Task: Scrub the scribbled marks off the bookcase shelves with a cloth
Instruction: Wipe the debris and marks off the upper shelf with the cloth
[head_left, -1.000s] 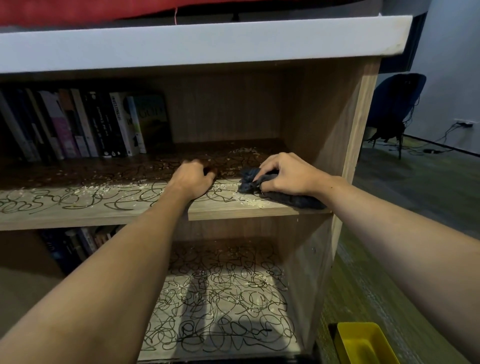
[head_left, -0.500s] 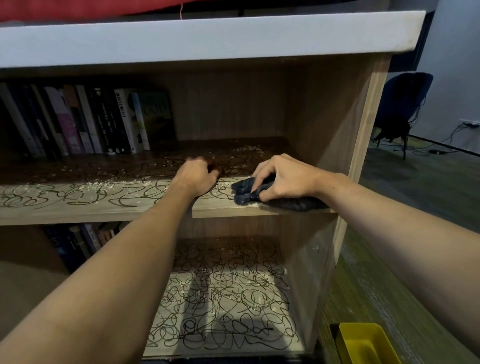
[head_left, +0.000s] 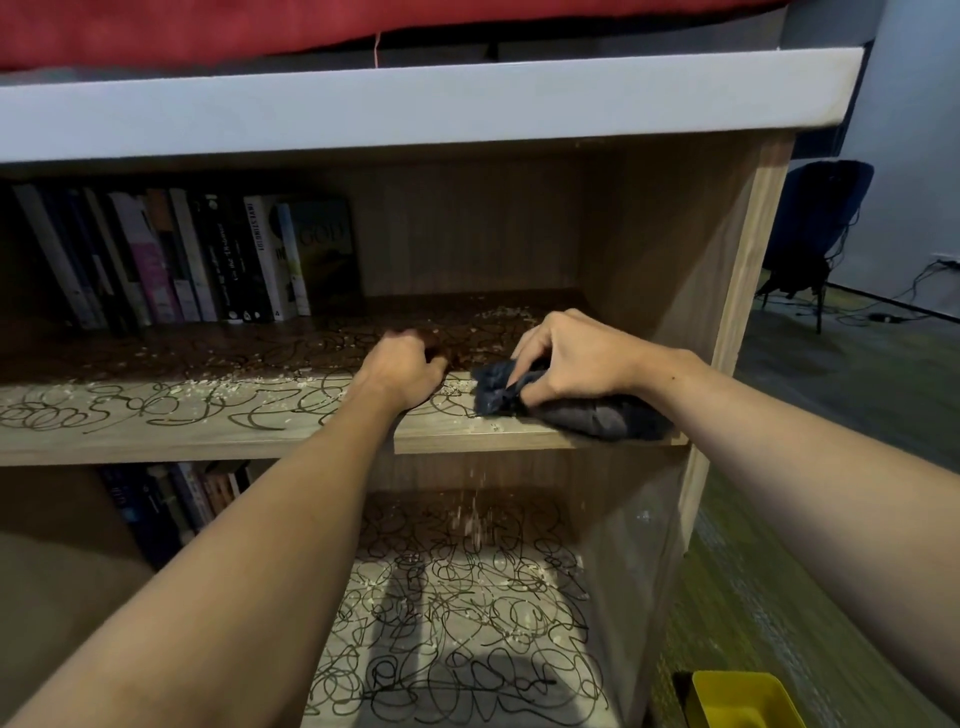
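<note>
Item: dark cloth (head_left: 576, 408), bunched at the upper shelf's (head_left: 208, 441) right front edge, gripped under the right hand (head_left: 574, 358); scribbled marks (head_left: 171, 410) ran leftward along the shelf, past the left hand (head_left: 408, 371), fingers curled, contents indiscernible.

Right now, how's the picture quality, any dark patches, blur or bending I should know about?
Head view: the back of the upper shelf lies in deep shadow, dimming the books; falling crumbs below the cloth streak with motion blur; the wide lens bows the white top board; no glare.
</note>
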